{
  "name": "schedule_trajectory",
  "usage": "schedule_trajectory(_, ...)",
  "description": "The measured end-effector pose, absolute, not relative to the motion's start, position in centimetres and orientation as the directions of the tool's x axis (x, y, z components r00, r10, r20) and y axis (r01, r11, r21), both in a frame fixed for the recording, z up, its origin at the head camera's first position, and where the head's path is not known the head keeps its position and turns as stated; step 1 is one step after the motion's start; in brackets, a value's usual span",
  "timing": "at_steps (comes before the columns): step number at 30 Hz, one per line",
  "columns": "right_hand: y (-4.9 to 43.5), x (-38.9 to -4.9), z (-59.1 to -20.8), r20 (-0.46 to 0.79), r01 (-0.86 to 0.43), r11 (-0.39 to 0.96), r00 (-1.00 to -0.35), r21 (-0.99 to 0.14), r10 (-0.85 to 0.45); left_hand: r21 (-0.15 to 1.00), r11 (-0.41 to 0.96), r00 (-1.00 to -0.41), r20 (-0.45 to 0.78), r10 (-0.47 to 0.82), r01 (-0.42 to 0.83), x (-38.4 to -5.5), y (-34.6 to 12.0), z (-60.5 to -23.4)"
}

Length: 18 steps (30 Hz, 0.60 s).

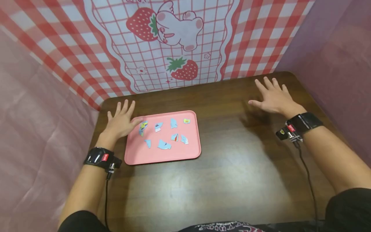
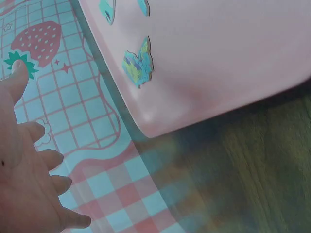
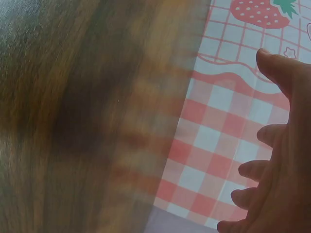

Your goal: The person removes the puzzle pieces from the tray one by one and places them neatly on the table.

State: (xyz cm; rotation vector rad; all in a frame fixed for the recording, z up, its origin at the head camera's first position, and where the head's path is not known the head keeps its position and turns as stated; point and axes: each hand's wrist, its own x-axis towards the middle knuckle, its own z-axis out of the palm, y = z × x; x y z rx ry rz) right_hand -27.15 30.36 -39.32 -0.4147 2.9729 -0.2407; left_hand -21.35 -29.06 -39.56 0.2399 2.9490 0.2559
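Note:
My left hand [image 1: 120, 122] is held with fingers spread beside the left end of a pink tray [image 1: 162, 155], its thumb overlapping the tray's upper left corner in the head view. Nothing is in it. Several flat, irregular light-blue pieces lie apart on the tray. Among them are a yellow-and-blue patterned piece [image 1: 143, 128] nearest the left thumb, a larger blue piece [image 1: 164, 144] at the front, a piece with a red mark [image 1: 175, 137] and a small yellow piece [image 1: 186, 121] at the far right. Over the table's back right, my right hand [image 1: 275, 98] is spread and holds nothing.
The brown wooden table [image 1: 226, 167] meets a red-and-white checked cloth [image 1: 246, 42] with strawberry prints along its back edge. Pink cloth [image 1: 37, 129] hangs at the left, and a pinkish wall [image 1: 333, 58] stands at the right. Black wrist straps [image 1: 305, 123] trail cables.

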Motion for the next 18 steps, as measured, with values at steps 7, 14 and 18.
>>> schedule_trajectory(7, 29.6, -27.1, -39.7, -0.085, -0.279, 0.938, -0.95, -0.206, -0.302, 0.226, 0.962, -0.969, -0.159, 0.189, 0.15, -21.2, -28.7, -39.7)
schedule_trajectory(14, 28.1, -26.7, -39.9, -0.029, -0.326, 0.917, -0.939, -0.229, -0.341, 0.294, 0.943, -0.97, -0.136, 0.202, 0.156, -20.2, -28.8, -40.7)
schedule_trajectory(18, 27.3, -26.4, -40.1, 0.005, -0.332, 0.91, -0.94, -0.248, -0.342, 0.352, 0.927, -0.972, -0.14, 0.187, 0.127, -19.2, -29.2, -41.7)
